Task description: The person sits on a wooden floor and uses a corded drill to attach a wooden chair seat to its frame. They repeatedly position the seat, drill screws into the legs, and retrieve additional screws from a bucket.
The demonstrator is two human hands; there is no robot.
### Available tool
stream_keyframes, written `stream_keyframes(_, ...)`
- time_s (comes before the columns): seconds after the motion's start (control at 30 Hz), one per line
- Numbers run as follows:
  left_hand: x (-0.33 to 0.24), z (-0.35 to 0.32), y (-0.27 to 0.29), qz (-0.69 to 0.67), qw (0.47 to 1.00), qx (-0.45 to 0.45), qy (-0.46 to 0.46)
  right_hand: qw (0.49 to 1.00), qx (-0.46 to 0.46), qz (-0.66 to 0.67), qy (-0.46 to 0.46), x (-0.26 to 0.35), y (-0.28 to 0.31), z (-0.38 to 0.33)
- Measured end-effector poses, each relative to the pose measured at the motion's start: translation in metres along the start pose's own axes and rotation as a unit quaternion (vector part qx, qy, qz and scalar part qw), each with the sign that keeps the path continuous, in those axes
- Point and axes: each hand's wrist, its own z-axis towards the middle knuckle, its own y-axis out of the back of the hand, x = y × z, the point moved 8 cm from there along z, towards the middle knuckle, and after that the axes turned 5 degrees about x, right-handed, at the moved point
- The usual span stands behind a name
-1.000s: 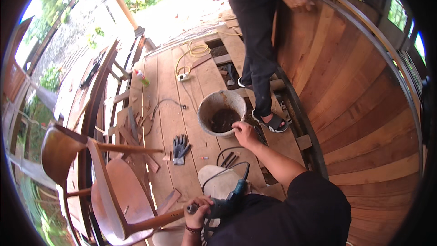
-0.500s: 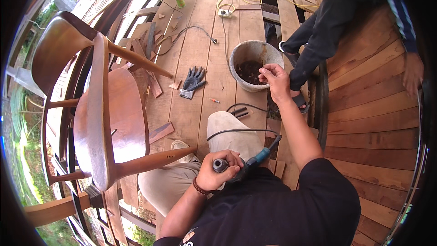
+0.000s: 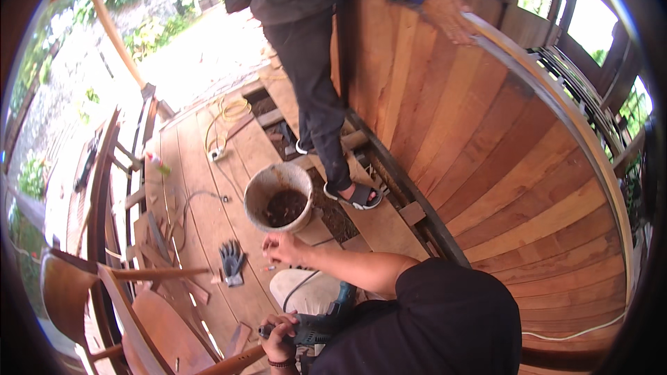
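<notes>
My left hand (image 3: pixel 276 331) is shut on a dark green power drill (image 3: pixel 321 325), held low by my knee, with its cord running up over my light trousers. My right hand (image 3: pixel 281 246) hovers over the deck just in front of a grey bucket (image 3: pixel 258 193) of dark brown material. Its fingers are pinched together, and I cannot tell if something small is between them. A pair of grey work gloves (image 3: pixel 231 261) lies on the boards to the left of that hand.
Another person (image 3: pixel 313 62) in dark trousers and sandals stands beyond the bucket, one hand on the curved wooden wall (image 3: pixel 500 139). A wooden chair (image 3: pixel 132 305) stands at lower left among wood offcuts. A power strip (image 3: pixel 217 155) with yellow cable lies near an open gap in the decking (image 3: pixel 274 117).
My right hand has come off the bucket's rim to the deck just in front of it. My head has tilted up, so more of the wall and the standing person shows.
</notes>
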Motion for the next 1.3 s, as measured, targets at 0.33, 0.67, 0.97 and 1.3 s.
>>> stream_keyframes(0.33, 0.027, 0.004, 0.027, -0.096, 0.995, -0.02, 0.019, 0.985, 0.006, -0.17, -0.007, -0.012, -0.012, -0.034)
stream_keyframes(0.67, -0.026, -0.024, -0.041, 0.139, 0.972, 0.181, -0.055, 0.97, 0.135, -0.201, 0.005, 0.019, -0.104, -0.025)
stream_keyframes(0.97, -0.035, -0.063, -0.043, 0.196, 0.959, 0.187, -0.082, 0.912, 0.353, -0.203, 0.058, 0.057, -0.241, -0.074)
stream_keyframes(1.3, -0.04, -0.064, -0.025, 0.18, 0.968, 0.137, -0.109, 0.908, 0.338, -0.232, 0.089, 0.035, -0.241, -0.082)
